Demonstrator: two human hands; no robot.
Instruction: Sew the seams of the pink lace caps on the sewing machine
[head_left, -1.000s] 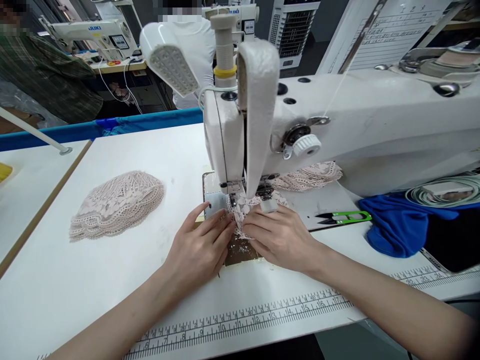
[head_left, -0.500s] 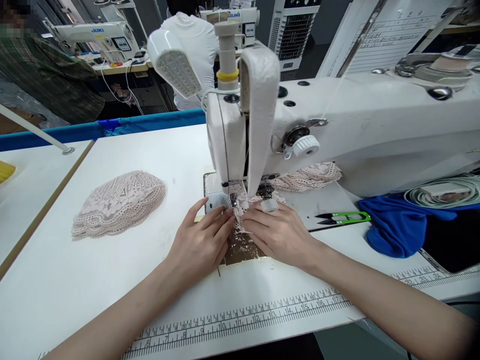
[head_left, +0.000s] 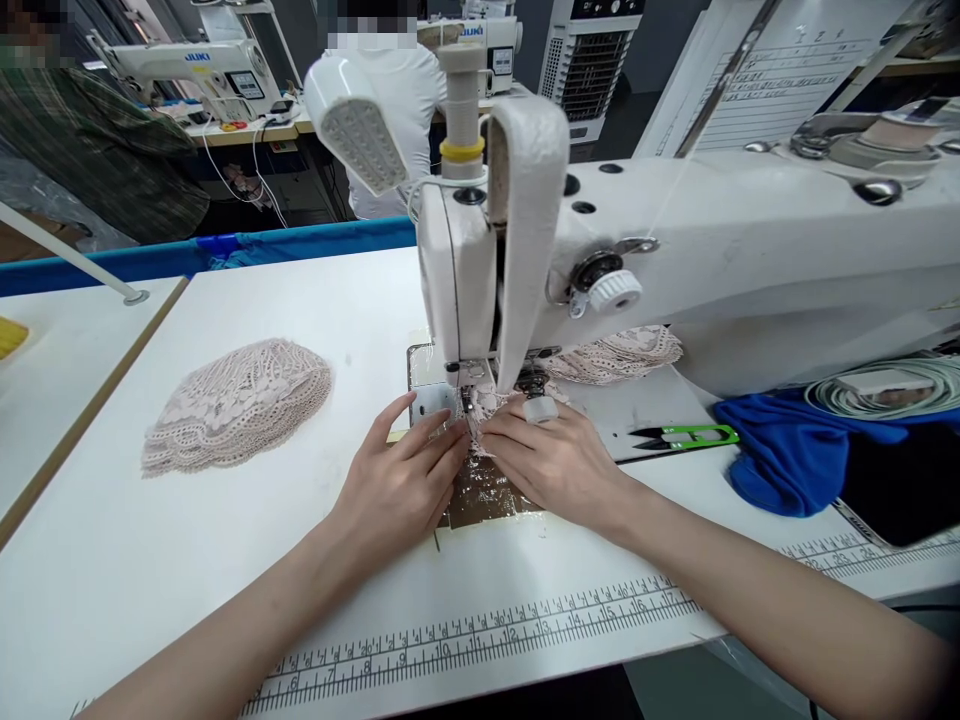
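Observation:
Under the needle area of a white sewing machine (head_left: 461,270) lies a small piece of pale pink lace (head_left: 484,408). My left hand (head_left: 401,480) rests on the plate with its fingers spread, fingertips at the lace's left edge. From the right, my right hand (head_left: 559,460) presses its bent fingers together on the lace, beside the presser foot. A stack of lace pieces (head_left: 236,405) lies on the table to the left. More lace (head_left: 622,355) sits behind the needle area, under the machine arm.
Green-handled thread snips (head_left: 697,436), a blue cloth (head_left: 795,455) and a black phone (head_left: 907,485) lie to the right. A printed ruler (head_left: 480,645) runs along the table's front edge. Two people and other sewing machines (head_left: 199,75) are beyond the blue-edged table.
The lace under the needle has moved slightly away from me, with less of it showing between my hands. Both hands keep nearly the same places. The whole view has shifted slightly.

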